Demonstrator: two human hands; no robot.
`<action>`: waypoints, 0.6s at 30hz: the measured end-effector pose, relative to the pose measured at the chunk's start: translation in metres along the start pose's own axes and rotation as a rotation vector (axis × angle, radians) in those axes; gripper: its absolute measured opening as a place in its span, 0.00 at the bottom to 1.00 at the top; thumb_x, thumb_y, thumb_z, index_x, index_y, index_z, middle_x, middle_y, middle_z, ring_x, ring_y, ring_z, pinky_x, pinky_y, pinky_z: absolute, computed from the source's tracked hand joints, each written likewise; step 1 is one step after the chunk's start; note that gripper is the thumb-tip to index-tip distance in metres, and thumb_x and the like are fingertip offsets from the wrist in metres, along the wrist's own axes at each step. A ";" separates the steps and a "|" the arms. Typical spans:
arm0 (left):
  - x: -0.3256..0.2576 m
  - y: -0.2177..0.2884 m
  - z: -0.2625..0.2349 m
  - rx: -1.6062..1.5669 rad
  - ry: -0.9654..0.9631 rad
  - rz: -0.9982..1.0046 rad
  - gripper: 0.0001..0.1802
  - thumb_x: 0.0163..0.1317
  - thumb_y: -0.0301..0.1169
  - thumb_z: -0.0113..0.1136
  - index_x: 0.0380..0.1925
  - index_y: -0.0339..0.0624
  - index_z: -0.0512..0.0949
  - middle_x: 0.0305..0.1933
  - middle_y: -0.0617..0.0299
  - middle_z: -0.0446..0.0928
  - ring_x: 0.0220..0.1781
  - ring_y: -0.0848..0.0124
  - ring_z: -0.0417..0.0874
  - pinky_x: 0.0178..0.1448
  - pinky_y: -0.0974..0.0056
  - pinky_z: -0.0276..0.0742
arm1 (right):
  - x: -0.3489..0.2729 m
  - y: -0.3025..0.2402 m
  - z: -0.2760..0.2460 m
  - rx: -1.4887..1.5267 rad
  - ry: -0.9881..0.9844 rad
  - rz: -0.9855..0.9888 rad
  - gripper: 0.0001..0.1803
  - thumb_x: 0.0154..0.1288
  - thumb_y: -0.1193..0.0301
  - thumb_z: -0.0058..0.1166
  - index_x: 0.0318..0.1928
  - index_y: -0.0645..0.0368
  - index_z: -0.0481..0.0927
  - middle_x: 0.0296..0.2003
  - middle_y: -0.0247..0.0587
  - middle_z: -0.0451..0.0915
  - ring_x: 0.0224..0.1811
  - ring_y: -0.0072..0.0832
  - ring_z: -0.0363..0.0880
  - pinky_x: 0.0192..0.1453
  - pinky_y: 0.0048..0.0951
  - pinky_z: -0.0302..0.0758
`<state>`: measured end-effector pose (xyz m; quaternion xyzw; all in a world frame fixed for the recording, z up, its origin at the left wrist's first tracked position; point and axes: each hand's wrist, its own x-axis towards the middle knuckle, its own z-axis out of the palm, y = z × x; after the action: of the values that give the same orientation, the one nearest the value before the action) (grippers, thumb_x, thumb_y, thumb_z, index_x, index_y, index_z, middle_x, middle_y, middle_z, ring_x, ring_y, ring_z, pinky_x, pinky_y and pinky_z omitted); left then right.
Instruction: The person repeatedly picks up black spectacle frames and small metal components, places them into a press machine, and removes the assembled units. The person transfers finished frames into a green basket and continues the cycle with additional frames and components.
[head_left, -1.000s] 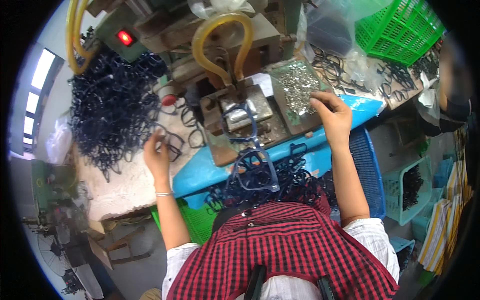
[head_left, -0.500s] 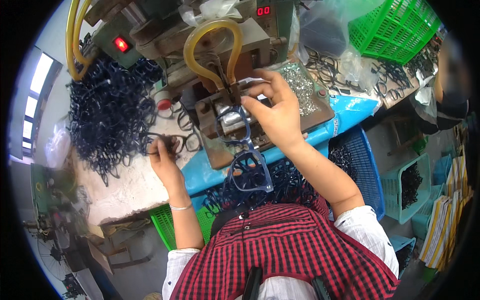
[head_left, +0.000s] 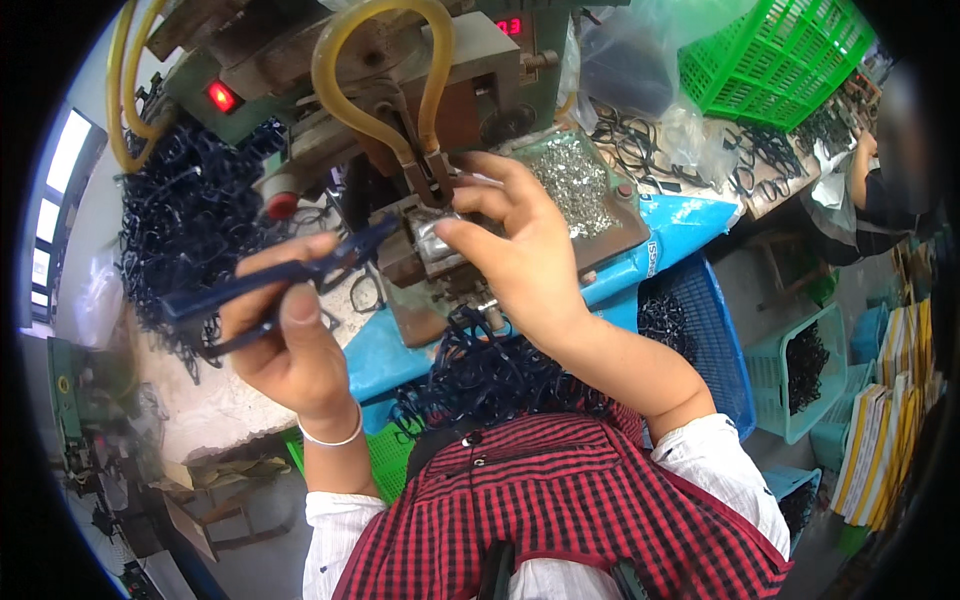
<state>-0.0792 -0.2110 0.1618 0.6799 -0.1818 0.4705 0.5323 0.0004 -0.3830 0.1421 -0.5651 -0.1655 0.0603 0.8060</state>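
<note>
A dark blue eyeglass frame [head_left: 235, 292], blurred, is gripped in my left hand [head_left: 295, 355], raised over the table left of the press. My right hand [head_left: 520, 245] reaches to the press tool, its fingers curled and thumb tip beside a shiny metal fixture [head_left: 434, 242]. A pale sliver shows between those fingers; what it is I cannot make out. Just above the fixture stands the press's narrow metal head [head_left: 430, 178], with a looped yellow hose [head_left: 330, 65] attached. Many small silvery metal parts [head_left: 570, 180] lie in a tray right of my right hand.
Dark frames are heaped at the left [head_left: 190, 230], and more lie in my lap [head_left: 490, 375]. A red button [head_left: 282, 206] sits on the machine. Blue plastic sheeting [head_left: 385, 355] covers the table edge. A blue basket [head_left: 720, 340] stands at right, a green crate [head_left: 770, 60] behind.
My left hand has risen from the table and now holds a frame up. The blue frame that hung at the fixture by my right hand is gone from there. The view has shifted slightly.
</note>
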 end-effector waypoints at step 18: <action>0.026 -0.011 0.004 0.063 0.080 0.015 0.09 0.72 0.22 0.58 0.48 0.28 0.75 0.48 0.44 0.81 0.50 0.59 0.86 0.53 0.57 0.89 | 0.005 0.016 -0.006 0.136 -0.047 -0.003 0.26 0.71 0.82 0.55 0.68 0.69 0.70 0.47 0.41 0.85 0.50 0.20 0.81 0.60 0.22 0.74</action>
<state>-0.0566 -0.2036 0.1779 0.6757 -0.1509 0.5068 0.5138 0.0082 -0.3808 0.1261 -0.5073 -0.1809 0.0835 0.8384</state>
